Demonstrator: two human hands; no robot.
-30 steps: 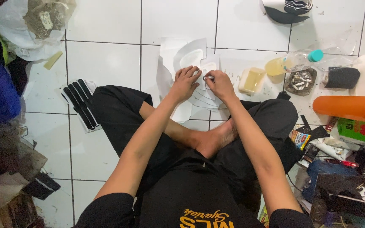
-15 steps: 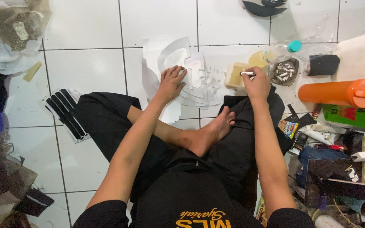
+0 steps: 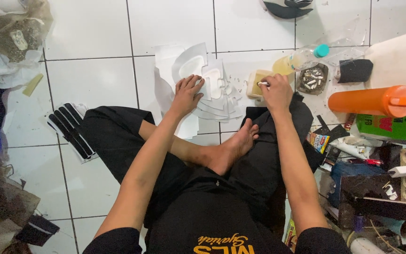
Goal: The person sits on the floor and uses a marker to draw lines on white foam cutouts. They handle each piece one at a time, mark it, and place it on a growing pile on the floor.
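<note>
I sit cross-legged on a white tiled floor. My left hand [image 3: 185,94] presses flat on a stack of white cut-out pieces [image 3: 212,89] lying in front of me. My right hand [image 3: 275,93] holds a small white-handled brush [image 3: 262,84], its tip over a small square container of yellowish glue [image 3: 257,81] just right of the stack. My bare foot [image 3: 233,148] rests below the pieces.
A plastic bottle with a teal cap [image 3: 301,59], an ashtray [image 3: 312,79], a black block [image 3: 355,70] and an orange cylinder [image 3: 372,100] lie to the right, above a cluttered heap. Black strips [image 3: 69,129] lie at left. Plastic bags [image 3: 10,42] are at top left.
My right hand has moved from the white pieces rightward to the glue container, carrying the brush. My left hand stayed on the stack. The camera view shifted a little.
</note>
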